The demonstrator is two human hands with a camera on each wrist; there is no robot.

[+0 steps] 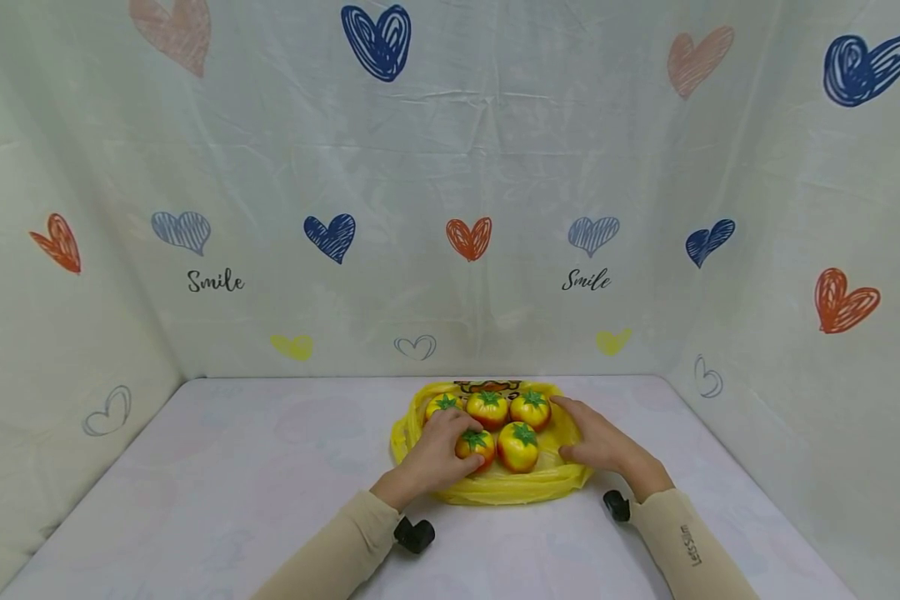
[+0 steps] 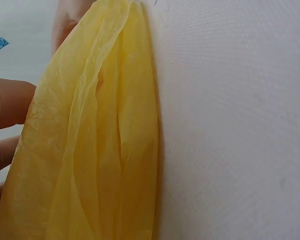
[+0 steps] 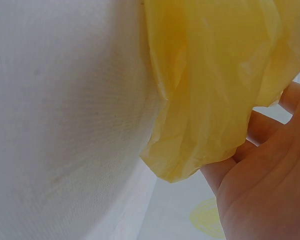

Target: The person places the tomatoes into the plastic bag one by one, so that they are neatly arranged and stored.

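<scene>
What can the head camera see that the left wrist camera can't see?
Only the head view shows the five toy tomatoes, the right hand, both sleeves and the heart-printed backdrop. Only the left wrist view shows the bag's thin folds close up, beside the left hand's fingers. Both show the yellow plastic bag on the white table.

I see open counter [image 1: 270, 467] on the left and along the near edge. At the middle of the far edge the yellow bag [image 1: 495, 487] with five tomatoes [image 1: 518, 446] blocks the way, my left hand [image 1: 435, 454] and right hand [image 1: 600, 442] flanking it. Curtain walls [image 1: 67, 333] close the far, left and right edges.
</scene>
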